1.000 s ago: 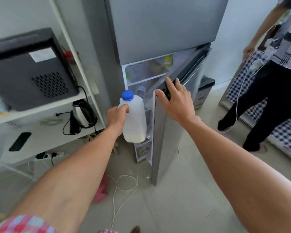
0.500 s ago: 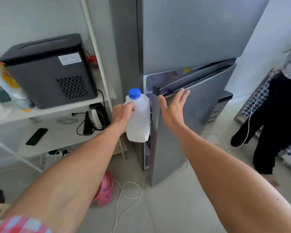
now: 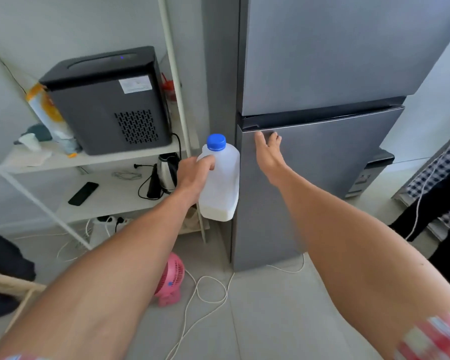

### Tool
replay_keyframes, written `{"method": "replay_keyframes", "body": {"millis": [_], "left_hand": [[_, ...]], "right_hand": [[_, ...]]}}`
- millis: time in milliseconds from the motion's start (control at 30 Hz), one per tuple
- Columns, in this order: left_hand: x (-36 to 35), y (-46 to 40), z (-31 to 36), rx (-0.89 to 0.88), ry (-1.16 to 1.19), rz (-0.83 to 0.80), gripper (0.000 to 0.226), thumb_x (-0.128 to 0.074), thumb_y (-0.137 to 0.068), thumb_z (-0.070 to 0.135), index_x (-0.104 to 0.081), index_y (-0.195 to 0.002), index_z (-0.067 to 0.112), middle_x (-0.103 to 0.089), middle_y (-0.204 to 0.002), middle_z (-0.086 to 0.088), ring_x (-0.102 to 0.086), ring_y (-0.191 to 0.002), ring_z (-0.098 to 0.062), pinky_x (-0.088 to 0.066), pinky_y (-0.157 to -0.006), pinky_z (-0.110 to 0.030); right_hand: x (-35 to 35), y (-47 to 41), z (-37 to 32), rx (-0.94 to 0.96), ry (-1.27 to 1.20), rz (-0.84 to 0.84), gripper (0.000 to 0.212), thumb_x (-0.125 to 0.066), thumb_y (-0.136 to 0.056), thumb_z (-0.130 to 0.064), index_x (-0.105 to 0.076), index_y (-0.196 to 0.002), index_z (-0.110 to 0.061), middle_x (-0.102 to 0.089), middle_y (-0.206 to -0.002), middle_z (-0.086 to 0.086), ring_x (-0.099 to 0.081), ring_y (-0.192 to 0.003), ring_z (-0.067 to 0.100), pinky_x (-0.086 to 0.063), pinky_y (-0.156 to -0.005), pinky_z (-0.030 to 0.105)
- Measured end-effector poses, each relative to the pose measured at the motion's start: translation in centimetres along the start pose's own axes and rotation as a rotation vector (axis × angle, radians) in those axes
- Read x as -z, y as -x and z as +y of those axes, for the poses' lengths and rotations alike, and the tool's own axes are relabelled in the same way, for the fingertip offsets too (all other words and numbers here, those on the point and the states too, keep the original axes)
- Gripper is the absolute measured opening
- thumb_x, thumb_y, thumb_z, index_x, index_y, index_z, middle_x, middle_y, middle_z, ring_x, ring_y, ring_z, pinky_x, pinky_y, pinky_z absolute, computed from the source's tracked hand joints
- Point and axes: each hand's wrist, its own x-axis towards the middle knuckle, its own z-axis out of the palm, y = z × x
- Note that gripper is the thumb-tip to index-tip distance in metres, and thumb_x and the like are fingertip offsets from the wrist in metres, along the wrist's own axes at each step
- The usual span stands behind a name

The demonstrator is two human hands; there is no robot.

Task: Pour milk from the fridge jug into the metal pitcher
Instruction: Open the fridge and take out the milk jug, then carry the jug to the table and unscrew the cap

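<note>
My left hand (image 3: 192, 175) grips the handle side of a translucent white milk jug (image 3: 222, 183) with a blue cap, held upright in front of the fridge's left edge. Only a shallow layer of milk shows at the jug's bottom. My right hand (image 3: 268, 154) lies flat, fingers spread, against the top of the grey fridge's lower door (image 3: 322, 172), which sits flush with the fridge body. No metal pitcher is in view.
A white shelf rack (image 3: 94, 159) at left carries a black appliance (image 3: 107, 100), a kettle (image 3: 166, 168) and a phone (image 3: 83, 193). On the floor lie a pink fan (image 3: 170, 281) and white cables (image 3: 208, 294). Another person's dark trousers (image 3: 431, 216) show at right.
The lower fridge door swung from open to closed under my right hand. The jug in my left hand stayed upright beside the fridge. The view shifted left and the other person slid toward the right edge.
</note>
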Motion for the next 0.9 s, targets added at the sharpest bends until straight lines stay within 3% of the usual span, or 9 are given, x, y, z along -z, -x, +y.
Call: {"method": "replay_keyframes", "body": {"millis": [100, 200, 300, 367, 500, 633, 733, 833, 900], "left_hand": [[0.3, 0.1, -0.1, -0.004, -0.004, 0.017, 0.025, -0.06, -0.059, 0.019, -0.035, -0.063, 0.017, -0.035, -0.067, -0.006, -0.031, -0.067, -0.023, -0.025, -0.059, -0.035], [0.3, 0.3, -0.1, -0.009, -0.007, 0.027, 0.021, -0.06, -0.062, 0.02, -0.045, -0.073, 0.013, -0.038, -0.073, -0.007, -0.033, -0.069, -0.023, -0.027, -0.063, -0.037], [-0.1, 0.8, 0.3, -0.012, -0.008, 0.025, 0.019, -0.06, -0.065, 0.02, -0.047, -0.077, 0.013, -0.04, -0.075, -0.008, -0.035, -0.069, -0.023, -0.028, -0.062, -0.035], [-0.5, 1.1, 0.6, -0.018, -0.002, 0.031, 0.019, -0.059, -0.063, 0.021, -0.048, -0.076, 0.013, -0.042, -0.075, -0.009, -0.037, -0.07, -0.023, -0.028, -0.063, -0.036], [-1.6, 1.7, 1.6, -0.027, 0.052, 0.008, 0.022, -0.06, -0.056, 0.024, -0.044, -0.069, 0.013, -0.047, -0.072, -0.011, -0.045, -0.068, -0.024, -0.033, -0.066, -0.041], [-2.9, 2.7, 2.0, -0.038, 0.064, -0.019, 0.027, -0.059, -0.058, 0.03, -0.054, -0.079, 0.013, -0.058, -0.076, -0.011, -0.055, -0.072, -0.025, -0.04, -0.067, -0.041], [-4.1, 3.9, 1.8, -0.107, 0.058, -0.063, 0.03, -0.05, -0.065, 0.042, -0.046, -0.075, 0.014, -0.048, -0.076, -0.011, -0.045, -0.071, -0.025, -0.033, -0.066, -0.042], [-5.7, 4.9, 1.7, -0.158, 0.103, -0.055, 0.03, -0.04, -0.073, 0.047, -0.023, -0.071, 0.022, -0.027, -0.076, -0.009, -0.024, -0.075, -0.03, -0.022, -0.068, -0.046], [-6.9, 5.4, 1.8, -0.142, 0.125, -0.043, 0.034, -0.04, -0.08, 0.047, -0.022, -0.065, 0.022, -0.028, -0.064, -0.001, -0.025, -0.067, -0.028, -0.024, -0.066, -0.044]], "right_hand": [[0.5, -1.2, 0.0, -0.043, 0.033, -0.105, 0.081, -0.026, -0.1, -0.067, 0.014, -0.162, -0.034, 0.025, -0.167, -0.018, -0.011, -0.158, 0.025, -0.026, -0.122, 0.057], [1.2, -1.4, 0.5, -0.028, 0.082, -0.133, 0.081, -0.027, -0.099, -0.068, 0.013, -0.161, -0.038, 0.022, -0.167, -0.022, -0.013, -0.157, 0.024, -0.026, -0.122, 0.057], [1.6, -0.3, 2.2, -0.052, 0.056, -0.1, 0.075, -0.029, -0.101, -0.066, 0.002, -0.163, -0.037, -0.001, -0.172, -0.015, -0.016, -0.157, 0.022, -0.021, -0.125, 0.051], [1.2, 0.8, 3.9, -0.135, -0.001, -0.111, 0.077, -0.033, -0.099, -0.067, -0.009, -0.164, -0.034, -0.016, -0.17, -0.01, -0.024, -0.155, 0.024, -0.03, -0.122, 0.052], [0.1, 3.2, 7.2, -0.32, -0.083, -0.205, 0.065, -0.031, -0.101, -0.064, -0.04, -0.155, -0.03, -0.048, -0.137, -0.007, -0.05, -0.133, 0.031, -0.043, -0.11, 0.055], [-0.4, 4.0, 9.4, -0.429, -0.421, -0.243, 0.067, -0.035, -0.095, -0.073, -0.062, -0.134, -0.024, -0.072, -0.125, 0.003, -0.071, -0.108, 0.03, -0.059, -0.09, 0.056], [0.3, 4.5, 10.3, -0.43, -0.516, -0.18, 0.063, -0.04, -0.095, -0.069, -0.065, -0.132, -0.024, -0.075, -0.122, 0.001, -0.073, -0.106, 0.03, -0.06, -0.086, 0.06], [1.6, 5.8, 10.7, -0.413, -0.54, -0.131, 0.055, -0.038, -0.099, -0.064, -0.067, -0.124, -0.024, -0.076, -0.117, 0.0, -0.073, -0.105, 0.029, -0.059, -0.09, 0.059], [2.5, 6.5, 11.2, -0.405, -0.538, -0.109, 0.052, -0.035, -0.101, -0.063, -0.069, -0.116, -0.026, -0.076, -0.115, 0.0, -0.072, -0.105, 0.028, -0.058, -0.092, 0.058]]}}
